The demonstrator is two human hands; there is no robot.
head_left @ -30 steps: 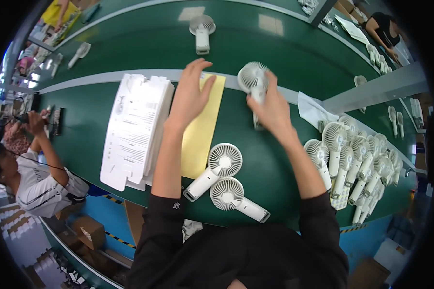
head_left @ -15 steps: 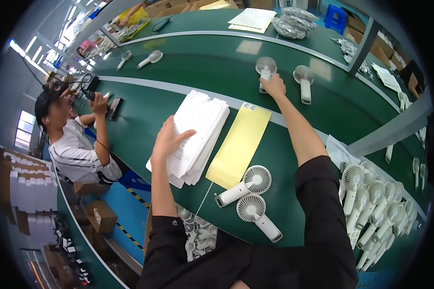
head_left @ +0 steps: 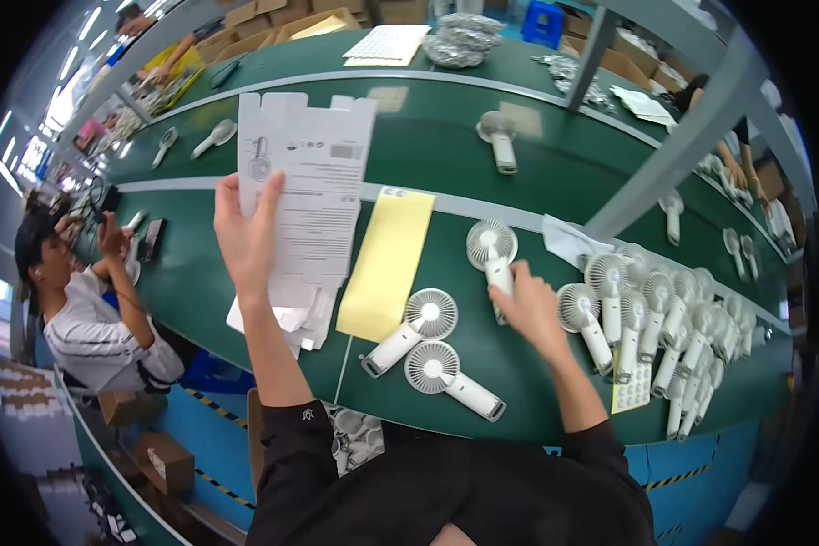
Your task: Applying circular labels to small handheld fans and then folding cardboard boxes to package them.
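Two Hands Occupied, Fan and Card Not Joined

With the middle of the view as centre of the clock, the left hand (head_left: 246, 232) is at 10 o'clock and pinches a flat printed card (head_left: 317, 205), its thumb lying on the face. The right hand (head_left: 530, 309) is between 3 and 4 o'clock, closed around the handle of a white fan (head_left: 491, 244), whose head points toward 12 o'clock. (Whether the handle's end touches the green bench (head_left: 519, 364), I cannot tell.)

As I judge, this piece is at an early stage: fan and card are both taken up, but they are apart, and the card is not folded. Below it, at 8 o'clock, lies a pile of cards (head_left: 305, 326). Much seems left: two loose fans (head_left: 432, 366) lie near 6 o'clock, a crowd of fans (head_left: 657, 293) at 3 o'clock, and one lone fan (head_left: 498, 136) on the far bench (head_left: 414, 136) at 1 o'clock. A yellow sheet (head_left: 387, 264) lies just beside the centre, toward 9 o'clock. I can identify no finished piece.
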